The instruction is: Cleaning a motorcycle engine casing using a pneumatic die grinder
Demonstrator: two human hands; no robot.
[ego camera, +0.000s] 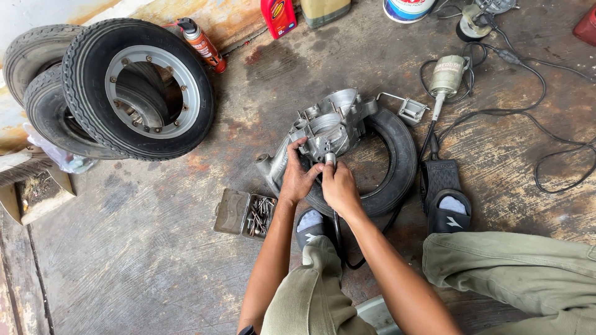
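- Gripping the silver engine casing (329,127) at frame centre: left hand (297,180) is wrapped around the casing's lower left edge, fingers curled over the metal.
- Right hand (339,186) sits just beside the left, at about 3 o'clock from it, fingertips pinched on a small round metal part (330,159) at the casing's lower end; cannot tell what that part is.
- Casing rests on a bare black tyre (397,164) lying flat on the concrete floor (155,248); casing overlaps the tyre's 10 o'clock rim.
- Open metal box of bits (248,213) lies at 8 o'clock from the hands, near the left forearm.
- Two wheels with tyres (124,87) lean together at 10 o'clock, well apart from the casing.
- Spray can (202,44) with orange label lies at 11 o'clock, just beside the wheels.
- Rotary hand tool (445,77) with black cable at 2 o'clock; small metal bracket (410,110) between it and the tyre.
- Red bottle (279,17) at 12 o'clock, at the top edge.
- Black slide sandals: one (448,201) at 3 o'clock of the tyre, touching it; other foot partly hidden under the arms.
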